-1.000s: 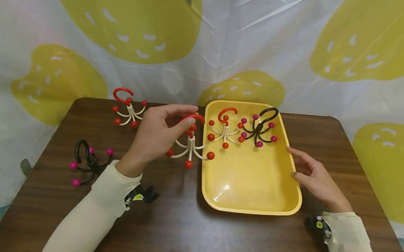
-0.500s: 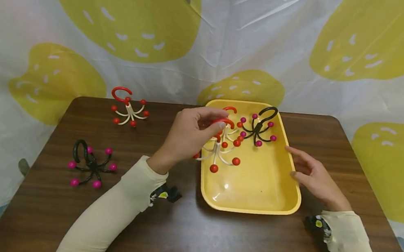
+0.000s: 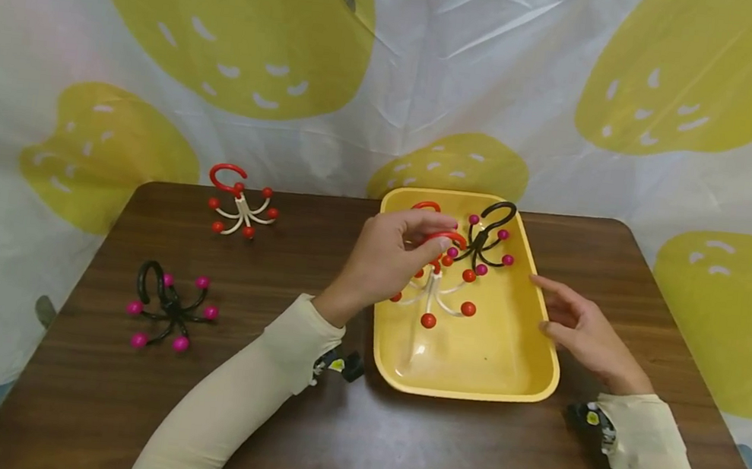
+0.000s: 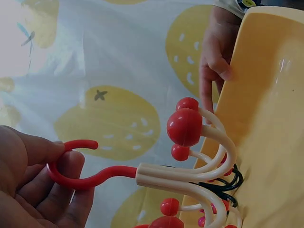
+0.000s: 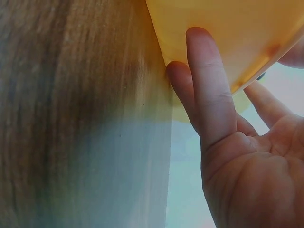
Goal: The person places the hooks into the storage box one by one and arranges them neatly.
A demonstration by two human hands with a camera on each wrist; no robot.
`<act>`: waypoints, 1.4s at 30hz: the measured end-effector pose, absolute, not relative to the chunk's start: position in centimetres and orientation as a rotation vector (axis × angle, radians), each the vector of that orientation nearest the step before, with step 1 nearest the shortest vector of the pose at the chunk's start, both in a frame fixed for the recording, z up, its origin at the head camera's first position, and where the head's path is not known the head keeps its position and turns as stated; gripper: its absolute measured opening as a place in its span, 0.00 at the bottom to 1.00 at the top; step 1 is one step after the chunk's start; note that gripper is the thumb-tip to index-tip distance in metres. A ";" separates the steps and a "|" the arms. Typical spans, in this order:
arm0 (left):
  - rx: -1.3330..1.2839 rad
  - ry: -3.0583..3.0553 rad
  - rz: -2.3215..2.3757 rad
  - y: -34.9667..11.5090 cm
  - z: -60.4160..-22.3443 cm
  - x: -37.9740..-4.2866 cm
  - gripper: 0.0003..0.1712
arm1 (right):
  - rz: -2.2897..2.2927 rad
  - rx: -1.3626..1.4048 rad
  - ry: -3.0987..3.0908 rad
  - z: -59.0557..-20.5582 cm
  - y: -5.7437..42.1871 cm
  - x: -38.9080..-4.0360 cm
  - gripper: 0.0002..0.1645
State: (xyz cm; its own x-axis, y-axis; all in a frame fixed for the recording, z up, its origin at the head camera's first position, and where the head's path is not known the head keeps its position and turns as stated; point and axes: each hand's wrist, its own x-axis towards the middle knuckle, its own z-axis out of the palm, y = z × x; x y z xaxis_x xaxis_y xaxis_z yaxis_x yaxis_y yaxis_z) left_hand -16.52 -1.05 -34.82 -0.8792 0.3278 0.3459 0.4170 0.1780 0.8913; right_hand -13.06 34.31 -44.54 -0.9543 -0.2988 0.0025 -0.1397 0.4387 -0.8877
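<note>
My left hand point(image 3: 383, 260) pinches the red hook of a cream multi-arm hanger point(image 3: 434, 283), its arms tipped with red balls. The hanger hangs upright over the yellow tray point(image 3: 474, 352). In the left wrist view, thumb and fingers hold the curved red hook point(image 4: 85, 183). Behind that hand, a second red-hooked hanger point(image 3: 427, 205) is mostly hidden in the tray. Next to it stands a black hanger point(image 3: 481, 242) with magenta balls. My right hand point(image 3: 586, 333) touches the tray's right side; in the right wrist view its extended fingers point(image 5: 209, 85) lie against the outer wall.
On the wooden table point(image 3: 260, 421), a red-and-cream hanger point(image 3: 241, 207) sits at the back left. Nearer the front left is a black hanger point(image 3: 173, 310) with magenta balls. A lemon-patterned curtain point(image 3: 477, 62) hangs right behind the table's back edge.
My left hand has carried the red-and-cream hanger rightward, from beside the tray's left rim to over its inside. My right hand and the tray have stayed in place.
</note>
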 end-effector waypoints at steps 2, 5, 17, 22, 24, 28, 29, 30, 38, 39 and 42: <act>-0.754 -2.353 -1.822 -0.6 -34.9 -16.7 0.14 | -1.545 -0.391 2.524 -44.5 34.3 -13.1 0.40; -0.776 -2.345 -1.838 0.1 -35.2 -16.9 0.14 | -1.552 -0.391 2.513 -44.5 34.4 -13.1 0.40; -0.820 -2.439 -1.737 2.3 -36.0 -17.7 0.15 | -1.540 -0.383 2.508 -44.5 34.2 -13.1 0.41; -0.848 -2.441 -1.723 3.2 -36.6 -18.2 0.14 | -1.523 -0.372 2.513 -44.5 34.1 -13.2 0.41; -0.837 -2.450 -1.724 3.5 -36.9 -18.4 0.13 | -1.513 -0.368 2.520 -44.5 34.1 -13.2 0.41; -0.802 -2.470 -1.737 4.3 -37.2 -18.8 0.13 | -1.499 -0.373 2.532 -44.5 34.0 -13.4 0.41; -0.795 -2.474 -1.742 4.5 -37.3 -19.0 0.13 | -1.497 -0.376 2.534 -44.5 34.0 -13.4 0.41; -0.787 -2.479 -1.746 4.6 -37.3 -19.1 0.13 | -1.500 -0.378 2.533 -44.5 34.0 -13.4 0.41; -0.737 -2.551 -1.729 6.1 -37.7 -19.7 0.12 | -1.507 -0.385 2.521 -44.6 34.1 -13.4 0.41; -0.730 -2.563 -1.716 6.2 -37.7 -19.7 0.12 | -1.506 -0.384 2.522 -44.6 34.1 -13.4 0.41; -0.709 -2.600 -1.677 6.8 -37.9 -19.8 0.12 | -1.508 -0.385 2.522 -44.6 34.1 -13.4 0.42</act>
State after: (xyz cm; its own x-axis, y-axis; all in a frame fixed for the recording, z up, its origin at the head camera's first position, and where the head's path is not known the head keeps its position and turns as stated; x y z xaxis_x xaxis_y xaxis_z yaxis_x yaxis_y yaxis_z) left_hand -19.79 6.76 -37.90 -0.8998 0.3830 0.2089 0.3482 0.3421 0.8727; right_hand -13.38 34.08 -44.61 -0.9507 -0.3094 -0.0196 -0.1292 0.4528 -0.8822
